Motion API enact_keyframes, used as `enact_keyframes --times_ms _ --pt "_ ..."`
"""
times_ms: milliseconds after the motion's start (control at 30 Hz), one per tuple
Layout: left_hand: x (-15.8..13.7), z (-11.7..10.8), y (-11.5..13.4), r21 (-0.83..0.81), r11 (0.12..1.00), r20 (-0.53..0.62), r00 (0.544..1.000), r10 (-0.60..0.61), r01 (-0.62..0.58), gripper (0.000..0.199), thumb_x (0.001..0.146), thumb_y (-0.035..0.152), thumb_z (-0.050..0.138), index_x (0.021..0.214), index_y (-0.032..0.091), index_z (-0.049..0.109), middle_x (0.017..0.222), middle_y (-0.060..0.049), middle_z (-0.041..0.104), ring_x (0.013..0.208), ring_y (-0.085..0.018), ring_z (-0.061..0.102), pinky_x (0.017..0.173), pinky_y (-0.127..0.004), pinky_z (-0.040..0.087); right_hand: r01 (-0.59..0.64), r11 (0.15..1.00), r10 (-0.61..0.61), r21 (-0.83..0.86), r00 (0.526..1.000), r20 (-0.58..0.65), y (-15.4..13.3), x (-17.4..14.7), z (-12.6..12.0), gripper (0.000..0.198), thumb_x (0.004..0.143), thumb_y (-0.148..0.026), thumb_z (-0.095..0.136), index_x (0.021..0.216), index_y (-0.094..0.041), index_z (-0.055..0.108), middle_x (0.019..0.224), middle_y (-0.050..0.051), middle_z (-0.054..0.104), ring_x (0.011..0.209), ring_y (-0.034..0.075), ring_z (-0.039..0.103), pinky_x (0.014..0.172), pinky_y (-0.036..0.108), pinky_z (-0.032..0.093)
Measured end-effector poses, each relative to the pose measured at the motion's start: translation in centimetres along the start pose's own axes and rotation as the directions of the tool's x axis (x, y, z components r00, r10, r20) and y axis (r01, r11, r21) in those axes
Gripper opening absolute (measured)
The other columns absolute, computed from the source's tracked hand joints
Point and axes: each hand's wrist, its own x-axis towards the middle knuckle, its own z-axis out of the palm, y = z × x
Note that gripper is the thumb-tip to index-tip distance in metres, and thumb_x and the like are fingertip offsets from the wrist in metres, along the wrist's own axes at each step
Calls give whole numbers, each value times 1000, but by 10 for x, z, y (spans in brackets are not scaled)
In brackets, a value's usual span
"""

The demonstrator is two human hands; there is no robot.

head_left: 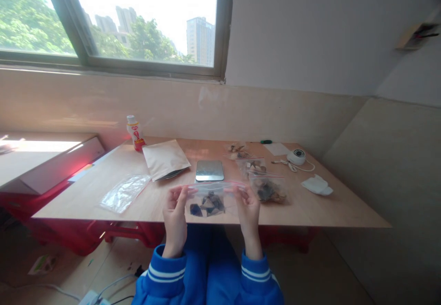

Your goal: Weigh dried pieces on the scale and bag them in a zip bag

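My left hand and my right hand pinch the two top corners of a clear zip bag, stretched between them at the table's front edge. Dark and pale flat pieces lie inside it; I cannot tell what they are. Just behind the bag sits a small silver scale. To the right of my right hand, a filled zip bag holds brown and dark pieces, with another filled bag behind it. A third bag lies farther back.
At left lie a paper pouch and several flat clear bags. A red and white bottle stands at the back left. At right are a white round device with a cord, a crumpled tissue and a green-handled tool.
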Motion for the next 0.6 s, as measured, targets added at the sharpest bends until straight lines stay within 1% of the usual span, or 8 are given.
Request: enact_keyframes --times_ms 100,167,200,267,333,433,600 --pt "0 -2 -4 -54 994 96 992 -87 93 36 75 46 68 96 18 59 85 -4 70 82 -18 68 75 -30 53 3 1000 -3 2 1000 -19 0 -1 1 26 81 -45 65 83 -19 64 76 6 75 79 22 71 78 33 53" --pt "-1 -5 -8 -48 993 144 984 -102 109 44 75 48 67 106 18 59 92 -6 70 86 -20 68 75 -30 53 25 1000 -25 -5 999 -42 0 -2 1 25 81 -43 65 81 -19 64 74 5 74 77 20 70 79 33 53" --pt "-1 -7 -10 -27 994 156 983 -99 104 46 74 48 68 107 18 59 95 -7 70 88 -20 68 76 -30 53 38 999 -39 -9 998 -53 -1 -2 2 24 81 -43 65 79 -19 64 74 4 73 77 20 69 80 32 53" --pt "-2 -10 -13 47 995 172 981 -94 87 41 73 45 71 101 17 63 96 -8 71 90 -21 67 78 -30 52 59 998 -61 -20 995 -76 -3 -3 4 24 81 -42 65 77 -18 64 73 4 72 75 19 68 78 32 53" --pt "-2 -12 -13 129 988 196 975 -106 81 34 72 42 73 92 16 65 92 -7 71 87 -21 67 76 -30 53 68 997 -71 -32 992 -104 -4 -4 6 24 81 -41 65 75 -18 65 72 4 72 73 18 67 75 31 54" --pt "-1 -12 -10 195 978 236 964 -121 75 32 73 41 72 91 15 66 88 -7 72 83 -22 68 74 -31 53 70 997 -75 -39 989 -129 -6 -6 11 25 81 -41 65 74 -18 64 70 4 71 70 17 66 73 31 55" --pt "3 -11 -8 293 956 175 983 -56 2 30 71 42 73 82 15 69 95 -8 72 89 -22 67 78 -30 53 56 998 -57 -10 990 -127 -5 -8 13 24 80 -41 66 75 -18 64 73 4 71 70 18 66 68 30 55"
